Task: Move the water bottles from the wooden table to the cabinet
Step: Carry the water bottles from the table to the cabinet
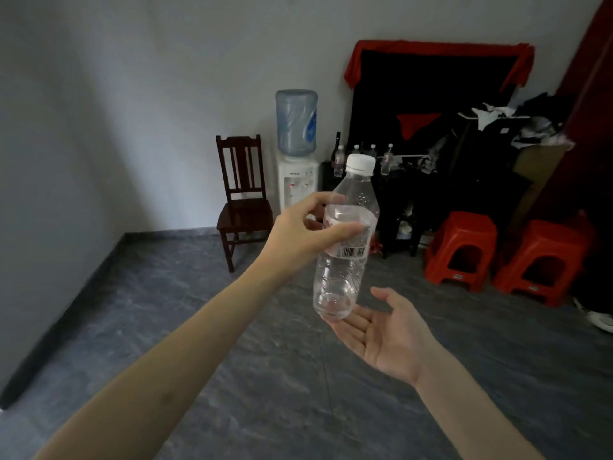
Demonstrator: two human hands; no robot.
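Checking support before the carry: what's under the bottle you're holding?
Under the bottle, gripped by the left hand, the right hand lies open, palm up, fingertips at its base. Whether they touch cannot be told. Below is grey floor.

Open grey stone-tile floor [272, 343] ahead, bare up to far wall. Along wall: dark wooden slat-back chair [241, 197], white water dispenser with blue jug [297, 154], dark low cabinet [394, 194] crowded with small clear bottles [386, 160]. Two red plastic stools [461, 249] stand before cabinet's right side.
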